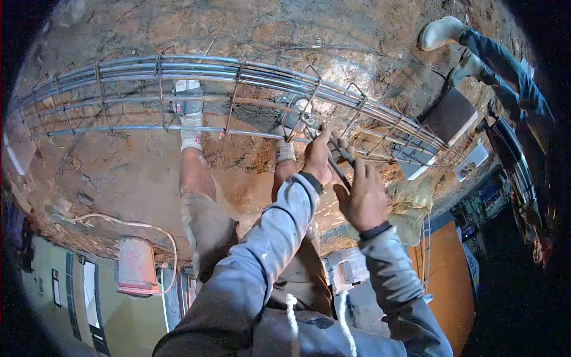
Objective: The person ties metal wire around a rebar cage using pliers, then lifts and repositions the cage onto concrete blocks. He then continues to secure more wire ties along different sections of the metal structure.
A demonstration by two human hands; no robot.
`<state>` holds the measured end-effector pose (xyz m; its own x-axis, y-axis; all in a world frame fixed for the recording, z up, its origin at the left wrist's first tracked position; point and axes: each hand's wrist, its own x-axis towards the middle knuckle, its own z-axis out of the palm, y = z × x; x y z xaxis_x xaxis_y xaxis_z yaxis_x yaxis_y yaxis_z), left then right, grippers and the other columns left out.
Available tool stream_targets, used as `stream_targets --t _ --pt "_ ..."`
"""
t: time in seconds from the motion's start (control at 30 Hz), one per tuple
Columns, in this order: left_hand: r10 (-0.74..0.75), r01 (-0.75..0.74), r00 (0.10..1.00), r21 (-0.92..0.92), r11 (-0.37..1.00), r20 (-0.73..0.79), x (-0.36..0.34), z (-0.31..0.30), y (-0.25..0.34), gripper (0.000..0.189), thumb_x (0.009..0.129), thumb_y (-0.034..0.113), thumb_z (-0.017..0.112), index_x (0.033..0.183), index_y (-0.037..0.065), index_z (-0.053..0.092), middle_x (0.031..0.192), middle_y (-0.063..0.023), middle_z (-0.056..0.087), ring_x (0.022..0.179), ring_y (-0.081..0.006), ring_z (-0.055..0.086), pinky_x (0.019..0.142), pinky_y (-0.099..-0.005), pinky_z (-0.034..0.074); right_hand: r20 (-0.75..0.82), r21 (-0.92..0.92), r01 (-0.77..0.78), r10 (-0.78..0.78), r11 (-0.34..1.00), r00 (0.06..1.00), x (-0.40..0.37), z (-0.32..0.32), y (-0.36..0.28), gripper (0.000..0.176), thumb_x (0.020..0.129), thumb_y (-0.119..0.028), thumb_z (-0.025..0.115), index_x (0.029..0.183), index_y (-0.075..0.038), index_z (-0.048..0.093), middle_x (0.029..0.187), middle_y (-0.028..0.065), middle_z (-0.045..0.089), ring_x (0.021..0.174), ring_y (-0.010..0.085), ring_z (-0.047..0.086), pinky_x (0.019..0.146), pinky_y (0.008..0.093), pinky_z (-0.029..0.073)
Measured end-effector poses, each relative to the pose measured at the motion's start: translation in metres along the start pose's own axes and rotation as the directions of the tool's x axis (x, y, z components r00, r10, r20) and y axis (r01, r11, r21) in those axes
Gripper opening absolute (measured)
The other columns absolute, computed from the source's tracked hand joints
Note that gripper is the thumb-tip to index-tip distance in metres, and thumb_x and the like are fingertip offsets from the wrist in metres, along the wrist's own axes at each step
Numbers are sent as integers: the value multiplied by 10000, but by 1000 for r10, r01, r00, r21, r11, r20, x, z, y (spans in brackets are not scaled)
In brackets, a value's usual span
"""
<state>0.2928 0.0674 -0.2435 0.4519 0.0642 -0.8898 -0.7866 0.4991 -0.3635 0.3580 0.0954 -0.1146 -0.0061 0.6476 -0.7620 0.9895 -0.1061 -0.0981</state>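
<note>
One pair of pliers (338,171), head view: dark, head end at the near side of the steel cage (237,70). Left hand (317,156): fingers curled around the pliers. Right hand (365,199): at the pliers, thumb and fingers parted; whether it grips cannot be told. Cage: long bars, square ties, over bare earth (125,172). Pale boots (441,34): one pair, upper right, on another person.

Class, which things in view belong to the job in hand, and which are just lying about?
Job in hand:
long grey steel-bar cage
dark metal plier-like tool

Apparently just lying about or standing by:
faded red tub-shaped object
thin pale curved tube
narrow pale ladder
</note>
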Motion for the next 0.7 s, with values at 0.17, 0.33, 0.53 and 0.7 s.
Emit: stream_targets --t 0.17,0.33,0.53,0.7 --pt "12 45 977 264 964 -211 11 -3 -4 356 887 453 437 825 113 523 639 -53 528 564 -210 550 547 -334 454 162 -104 -126 142 987 977 1 24 8 355 791 -188 560 1057 33 484 832 217 562 690 380 579 603 448 462" --pt "123 -60 984 409 911 -131 -15 -22 0 400 847 535 480 956 158 559 845 26 589 826 -137 528 764 -304 372 651 403 -629 275 665 708 27 12 25 307 863 -302 514 856 -5 592 600 106 577 483 256 551 436 355 434" --pt "47 -31 999 420 907 -27 -37 -11 3 376 868 485 489 896 113 542 758 -1 560 681 -126 547 652 -298 432 863 501 -864 -89 38 497 18 14 51 366 911 -355 433 935 -25 590 645 37 581 440 112 496 361 255 370" --pt "141 -168 985 753 636 101 -52 -48 2 409 860 424 522 1057 67 555 802 6 555 728 -112 503 659 -287 424 783 617 -765 -50 184 620 -59 122 29 284 910 -280 460 990 -30 567 817 75 608 684 154 557 541 270 454"
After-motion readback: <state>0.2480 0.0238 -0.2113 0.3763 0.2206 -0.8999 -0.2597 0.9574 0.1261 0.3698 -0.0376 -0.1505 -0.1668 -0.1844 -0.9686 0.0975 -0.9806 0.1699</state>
